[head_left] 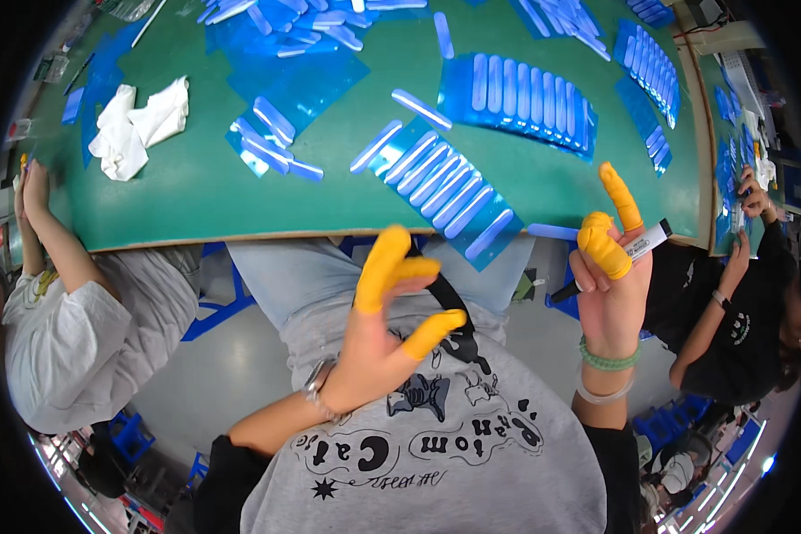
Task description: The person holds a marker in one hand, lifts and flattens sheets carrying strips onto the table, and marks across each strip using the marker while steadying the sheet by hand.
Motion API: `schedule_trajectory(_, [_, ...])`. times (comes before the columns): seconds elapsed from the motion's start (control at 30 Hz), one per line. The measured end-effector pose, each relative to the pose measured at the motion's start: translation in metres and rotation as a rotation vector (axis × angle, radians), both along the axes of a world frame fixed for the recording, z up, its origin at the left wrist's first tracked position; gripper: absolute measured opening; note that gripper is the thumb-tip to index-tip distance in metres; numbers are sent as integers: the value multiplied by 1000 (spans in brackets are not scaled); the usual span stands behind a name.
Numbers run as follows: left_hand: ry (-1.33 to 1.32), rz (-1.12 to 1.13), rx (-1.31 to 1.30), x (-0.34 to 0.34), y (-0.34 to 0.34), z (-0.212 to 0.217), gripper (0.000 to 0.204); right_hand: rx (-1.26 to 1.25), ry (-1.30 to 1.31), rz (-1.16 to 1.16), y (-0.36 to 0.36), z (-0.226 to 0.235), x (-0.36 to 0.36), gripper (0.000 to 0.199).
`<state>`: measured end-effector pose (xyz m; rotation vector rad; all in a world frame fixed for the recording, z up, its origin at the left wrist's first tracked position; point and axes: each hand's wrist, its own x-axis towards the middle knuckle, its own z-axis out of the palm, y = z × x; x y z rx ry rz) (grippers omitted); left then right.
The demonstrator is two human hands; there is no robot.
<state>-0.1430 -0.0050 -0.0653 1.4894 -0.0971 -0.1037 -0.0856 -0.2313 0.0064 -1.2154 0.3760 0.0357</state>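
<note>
My left hand (369,343) is raised in front of my body, just off the table's near edge. Yellow finger cots cover its fingertips and thumb, the fingers are apart, and it holds nothing. In my right hand (616,298), also with yellow finger cots, a white and black marker pen (650,240) lies across the palm under curled fingers, while the index finger points up. Between the hands, a blue film sheet (492,238) carrying a row of long, rounded translucent strips (442,182) overhangs the table edge. A loose strip (552,231) lies beside my right hand.
The green table (187,209) holds another film sheet with strips (529,100), a small strip pile (271,142), a larger heap (307,22) and crumpled white cloths (125,133). One person (89,329) sits at the left, another (730,294) at the right.
</note>
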Motion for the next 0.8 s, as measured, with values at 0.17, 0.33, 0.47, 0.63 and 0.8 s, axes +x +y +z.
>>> schedule_trajectory(0.17, [98,-13,-243,30,-35,14,107,3,4,-8,10,7,-15,73])
schedule_trajectory(0.33, [128,-18,-246,34,-23,9,106,139,83,25,16,-1,-29,70])
schedule_trajectory(0.47, [286,-129,-391,22,3,10,107,249,171,72,30,-7,-35,65])
schedule_trajectory(0.63, [207,-251,-243,22,27,9,112,318,248,20,51,-14,-44,53])
schedule_trajectory(0.8, [189,-370,-194,24,39,12,113,476,324,44,58,-27,-52,52])
